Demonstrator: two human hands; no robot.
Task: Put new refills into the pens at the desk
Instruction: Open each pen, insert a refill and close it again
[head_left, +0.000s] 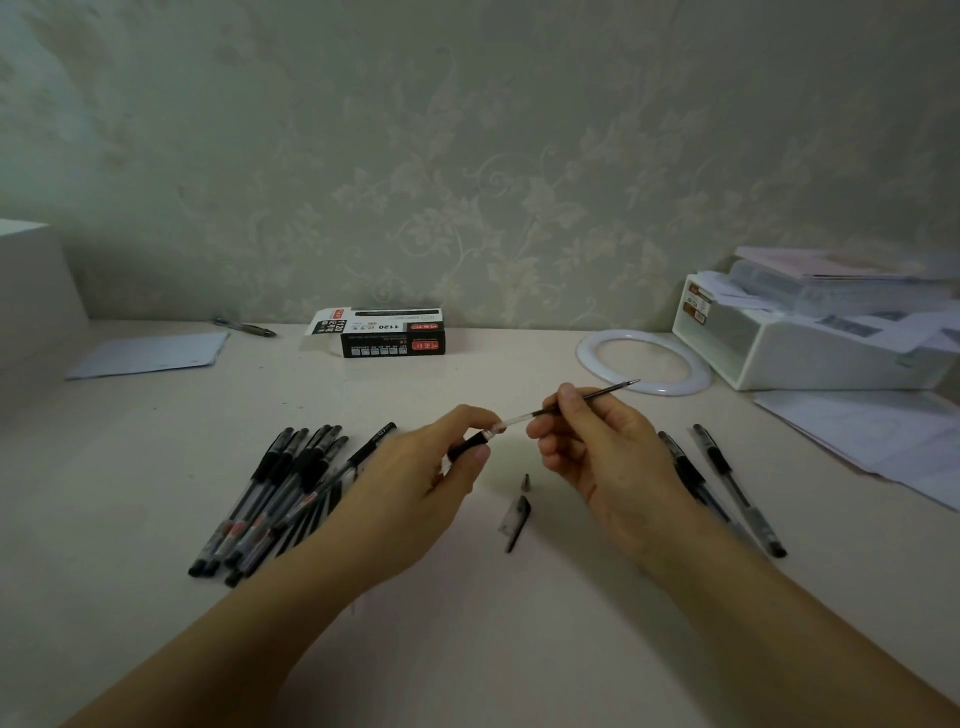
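Midway, I judge: left hand (441, 467) grips barrel (467, 447), right hand (587, 441) pinches refill (587, 399), seemingly half-inserted; pile (275, 499) beside barrel remains.

Dim, flat, greenish-grey indoor light with no visible source. Soft, faint shadows lie under the forearms on the desk (467, 649). Wide-angle distortion bends the edges, and the stacked papers (852, 291) at right look blurred.

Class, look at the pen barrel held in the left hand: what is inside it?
A refill sticks out of the pen barrel, pinched by the right hand. How far it reaches inside is hidden by the left hand.
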